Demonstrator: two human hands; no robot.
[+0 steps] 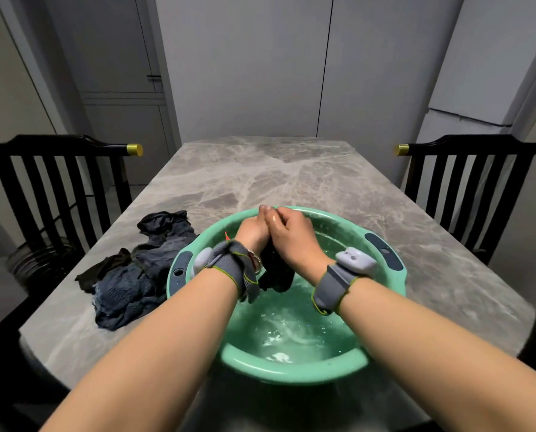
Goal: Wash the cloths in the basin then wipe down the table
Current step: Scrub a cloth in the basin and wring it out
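A green plastic basin point(291, 374) holding water stands on the grey marble table point(260, 176) near its front edge. Over the basin, my left hand point(254, 230) and my right hand point(293, 236) are pressed together and grip a dark wet cloth point(276, 272) between them. The cloth hangs down from my hands above the water. A heap of dark blue and black cloths point(135, 272) lies on the table just left of the basin, touching its rim.
Black slatted chairs with gold end caps stand at the left point(51, 188) and right point(466, 188) sides of the table. Grey cupboard doors and walls are behind the table's far end.
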